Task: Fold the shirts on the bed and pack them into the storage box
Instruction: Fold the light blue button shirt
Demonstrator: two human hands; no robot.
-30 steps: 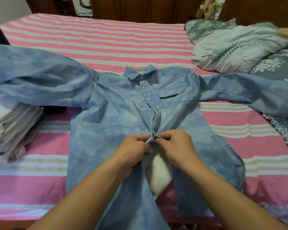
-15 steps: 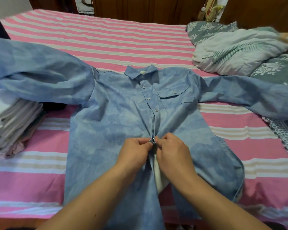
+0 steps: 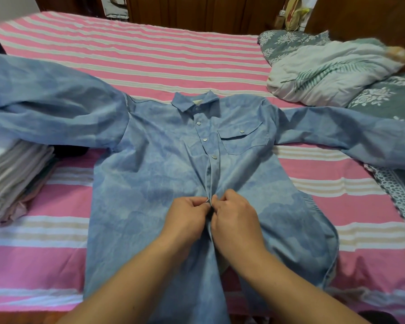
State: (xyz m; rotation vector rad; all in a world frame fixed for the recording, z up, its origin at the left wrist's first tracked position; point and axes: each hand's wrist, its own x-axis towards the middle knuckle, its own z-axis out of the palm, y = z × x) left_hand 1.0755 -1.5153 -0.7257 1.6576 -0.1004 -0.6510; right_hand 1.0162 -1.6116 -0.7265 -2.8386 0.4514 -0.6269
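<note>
- A pale blue long-sleeved shirt (image 3: 150, 183) lies face up on the bed (image 3: 150, 50), collar away from the camera, both sleeves spread wide to either side.
- Three snap buttons (image 3: 205, 139) run closed down the upper placket; a flap pocket (image 3: 243, 141) sits on the chest beside them.
- The left hand (image 3: 187, 216) and right hand (image 3: 236, 216) meet at the placket below the lowest closed snap, their fingers (image 3: 202, 203) pinched together on the shirt's two front edges.
- Below the hands the front parts slightly, showing a strip of paler lining.
- The shirt's hem reaches the near edge of the bed, which wears a pink-and-white striped sheet.
- A stack of folded clothes (image 3: 17, 178) rests on the bed at the left, partly under the spread sleeve.
- Grey floral pillows (image 3: 290, 43) and a rumpled white leaf-print quilt (image 3: 325, 73) sit at the far right.
</note>
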